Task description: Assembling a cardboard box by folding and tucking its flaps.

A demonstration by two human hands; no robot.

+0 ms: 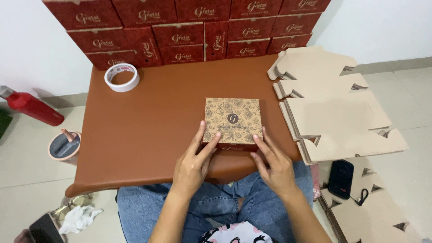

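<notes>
A square cardboard box [232, 119] with a floral-printed brown top and red sides sits near the front edge of the brown table [148, 121]. My left hand [194, 162] rests against its front left corner, fingers spread on the lid edge. My right hand [273, 161] touches the front right corner, fingertips on the lid. Neither hand lifts the box.
Stacked red boxes [189, 27] line the table's back. A roll of white tape [122, 77] lies at back left. Flat unfolded cardboard blanks [333, 108] pile up on the right. On the floor: a red bottle [31, 107], a cup [64, 146], a black phone [340, 178].
</notes>
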